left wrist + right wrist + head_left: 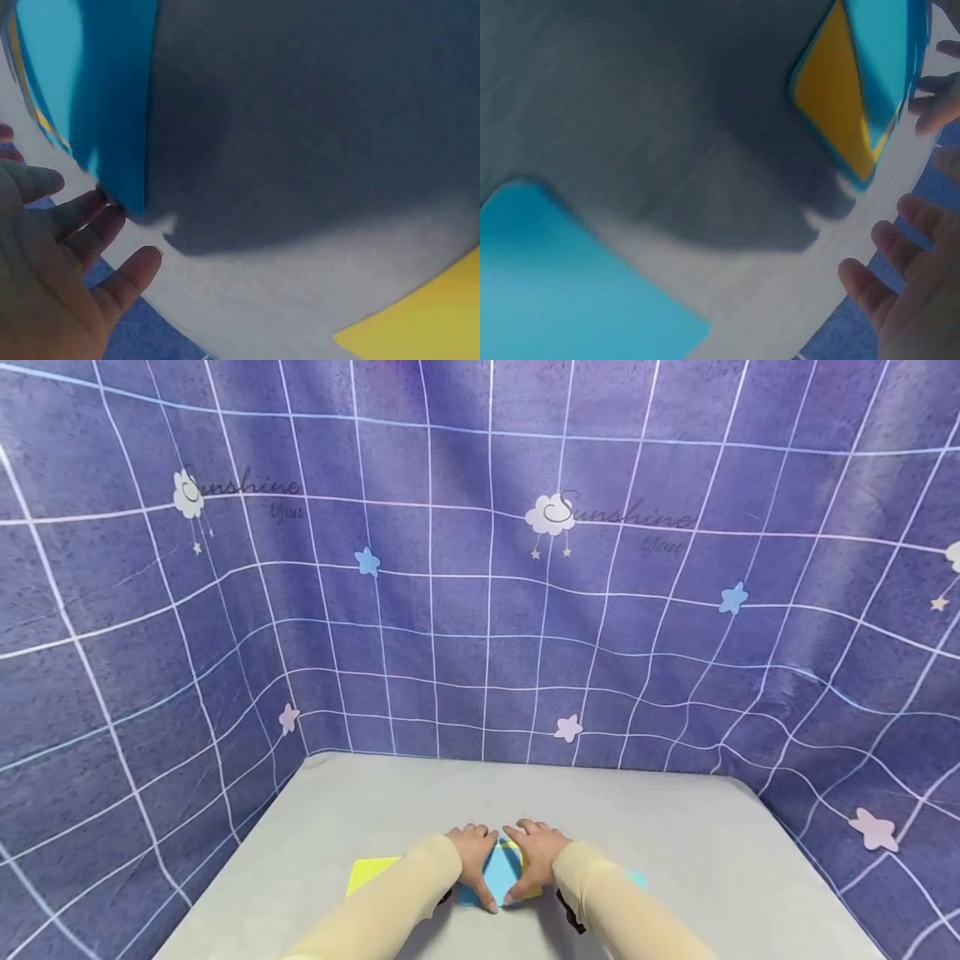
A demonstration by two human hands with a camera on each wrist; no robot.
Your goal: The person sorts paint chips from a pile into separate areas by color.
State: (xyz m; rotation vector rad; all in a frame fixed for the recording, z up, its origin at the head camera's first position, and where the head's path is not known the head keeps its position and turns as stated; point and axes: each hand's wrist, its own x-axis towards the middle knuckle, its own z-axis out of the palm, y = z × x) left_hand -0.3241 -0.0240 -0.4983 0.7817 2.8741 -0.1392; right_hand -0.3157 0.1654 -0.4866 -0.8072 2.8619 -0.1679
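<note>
On the table in front of me lies a small stack of thin flat sheets, with a blue sheet (pixel 501 875) on top and a yellow sheet (pixel 826 94) showing from beneath it, and a blue edge under that. My left hand (pixel 474 858) is at the stack's left side, its fingertips close to the corner of the blue sheet (pixel 120 112); whether they touch is hard to tell. Opposite, at the right side, is my right hand (pixel 538 853), fingers spread and nothing gripped. In the right wrist view its fingers (pixel 866 289) stand apart from the stack.
Left of the stack, partly behind my left sleeve, lies another yellow sheet (pixel 369 870). A light blue sheet (pixel 577 292) lies to the right, mostly hidden by my right sleeve in the head view. A purple gridded curtain (pixel 465 610) surrounds the grey-white table (pixel 360 802).
</note>
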